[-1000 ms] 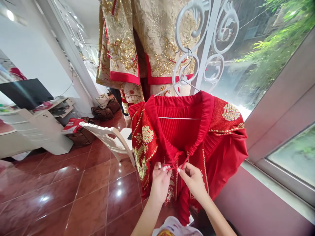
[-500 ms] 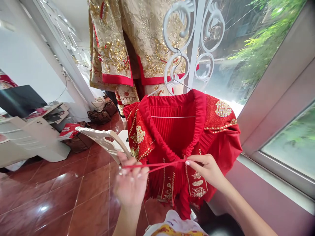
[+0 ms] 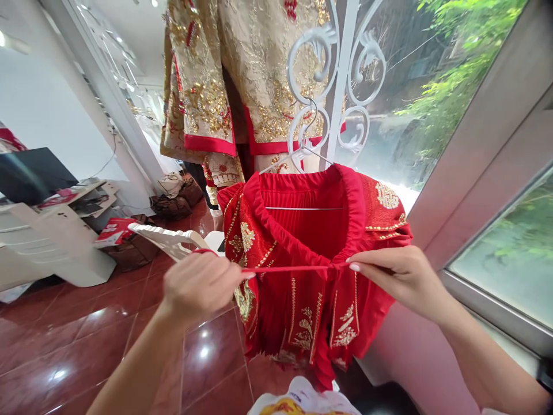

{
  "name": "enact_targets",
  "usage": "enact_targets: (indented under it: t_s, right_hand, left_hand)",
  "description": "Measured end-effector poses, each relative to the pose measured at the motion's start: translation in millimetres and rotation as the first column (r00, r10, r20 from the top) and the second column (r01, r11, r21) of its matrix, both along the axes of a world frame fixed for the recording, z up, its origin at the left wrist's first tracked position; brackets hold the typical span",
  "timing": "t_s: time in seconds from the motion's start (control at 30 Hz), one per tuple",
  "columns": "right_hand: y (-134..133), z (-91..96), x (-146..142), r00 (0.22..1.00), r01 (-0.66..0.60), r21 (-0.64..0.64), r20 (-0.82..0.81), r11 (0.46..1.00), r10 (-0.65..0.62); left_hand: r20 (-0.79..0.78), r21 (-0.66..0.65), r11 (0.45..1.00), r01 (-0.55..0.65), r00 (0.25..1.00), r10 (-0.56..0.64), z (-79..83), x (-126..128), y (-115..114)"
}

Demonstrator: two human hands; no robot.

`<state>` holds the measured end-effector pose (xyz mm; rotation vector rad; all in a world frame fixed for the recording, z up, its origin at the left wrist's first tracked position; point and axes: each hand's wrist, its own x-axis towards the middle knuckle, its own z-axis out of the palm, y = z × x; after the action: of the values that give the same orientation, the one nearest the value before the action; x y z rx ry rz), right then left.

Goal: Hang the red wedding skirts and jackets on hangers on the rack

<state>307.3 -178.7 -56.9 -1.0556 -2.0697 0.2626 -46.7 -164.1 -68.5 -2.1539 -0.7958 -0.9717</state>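
Note:
A red pleated garment with gold embroidery hangs on a white wire hanger hooked to a white scrolled metal stand. A thin red drawstring runs across its waistband, stretched taut. My left hand is closed round the string's left end, to the left of the garment. My right hand pinches the string at the right, by the gathered opening.
A beige and gold embroidered robe hangs behind the stand. A white plastic chair stands at the left over the glossy red tile floor. A white desk with clutter lies far left. A large window runs along the right.
Both hands were together at the garment's front tie. They have since drawn apart and risen, pulling the red string out straight to left and right.

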Motion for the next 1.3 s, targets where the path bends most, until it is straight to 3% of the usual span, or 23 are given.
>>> enact_targets:
  t_s: [0.07, 0.1, 0.17, 0.23, 0.3, 0.37, 0.43, 0.5, 0.53, 0.57, 0.63, 0.7, 0.8, 0.9, 1.0, 1.13, 1.2, 1.3]
  right_hand:
    - [11.5, 4.8, 19.0, 0.99, 0.112, 0.045, -0.091, 0.993, -0.108]
    - [20.8, 3.6, 28.2, 0.975, 0.177, 0.059, -0.144, 0.982, -0.167]
    - [41.9, -3.2, 41.5, 0.945, 0.271, 0.063, -0.209, 0.961, -0.253]
    - [58.7, -10.2, 44.4, 0.935, 0.315, 0.086, -0.197, 0.945, -0.294]
    - [66.1, -13.4, 37.3, 0.939, 0.34, 0.158, -0.115, 0.927, -0.325]
    - [65.5, -13.3, 24.6, 0.925, 0.363, 0.265, 0.011, 0.893, -0.379]
    - [62.2, -13.1, 10.7, 0.875, 0.407, 0.367, 0.108, 0.837, -0.472]
    - [60.3, -14.5, -2.1, 0.806, 0.464, 0.449, 0.143, 0.764, -0.574]
    - [60.2, -15.6, -8.0, 0.775, 0.483, 0.483, 0.151, 0.73, -0.613]
    - [60.6, -16.8, -13.6, 0.751, 0.487, 0.518, 0.164, 0.704, -0.64]
    - [62.3, -19.0, -24.4, 0.737, 0.43, 0.573, 0.224, 0.698, -0.638]
    - [65.1, -20.7, -34.6, 0.754, 0.344, 0.583, 0.296, 0.736, -0.587]
    - [72.3, -24.3, -46.7, 0.772, 0.327, 0.563, 0.304, 0.759, -0.559]
    - [81.4, -30.3, -53.3, 0.752, 0.338, 0.581, 0.307, 0.741, -0.584]
    - [84.7, -35.1, -57.8, 0.746, 0.28, 0.58, 0.37, 0.765, -0.554]
    - [75.1, -32.9, -64.7, 0.793, 0.363, 0.499, 0.277, 0.786, -0.542]
    - [68.9, -28.7, -66.1, 0.833, 0.413, 0.417, 0.188, 0.81, -0.521]
    - [63.6, -22.9, -66.9, 0.878, 0.439, 0.319, 0.049, 0.84, -0.477]
  left_hand:
    - [0.098, 0.093, 0.988, -0.125, 0.988, 0.116, 13.2, -25.8, 7.2]
    - [0.159, 0.068, 0.977, -0.202, 0.969, 0.189, 15.7, -36.3, 13.9]
    - [0.228, -0.101, 0.949, -0.297, 0.922, 0.313, 12.9, -49.4, 32.5]
    - [0.264, -0.323, 0.913, -0.248, 0.903, 0.339, 3.3, -52.1, 53.4]
    - [0.32, -0.532, 0.839, -0.113, 0.891, 0.323, -7.6, -46.5, 69.9]
    - [0.401, -0.634, 0.773, -0.018, 0.847, 0.348, -16.1, -33.4, 76.9]
    - [0.534, -0.573, 0.819, -0.045, 0.737, 0.414, -21.5, -11.3, 73.6]
    - [0.682, -0.372, 0.91, -0.182, 0.612, 0.401, -25.6, 21.5, 63.8]
    - [0.715, -0.271, 0.931, -0.244, 0.597, 0.365, -27.8, 41.2, 58.6]
    - [0.692, -0.202, 0.944, -0.262, 0.643, 0.326, -30.3, 62.2, 54.4]
    - [0.519, -0.215, 0.956, -0.202, 0.806, 0.287, -36.8, 103.3, 51.8]
    - [0.368, -0.307, 0.941, -0.144, 0.894, 0.257, -44.9, 135.5, 58.5]
    - [0.3, -0.401, 0.908, -0.123, 0.919, 0.257, -57.6, 156.0, 77.4]
    - [0.296, -0.461, 0.883, -0.091, 0.922, 0.25, -64.9, 152.4, 86.8]
    - [0.383, -0.514, 0.858, 0.006, 0.896, 0.223, -61.9, 146.3, 80.3]
    - [0.58, -0.548, 0.801, 0.241, 0.799, 0.157, -49.6, 146.2, 66.4]
    - [0.68, -0.569, 0.718, 0.402, 0.721, 0.135, -44.2, 146.5, 63.6]
    - [0.809, -0.549, 0.528, 0.648, 0.57, 0.142, -38.7, 145.8, 63.8]
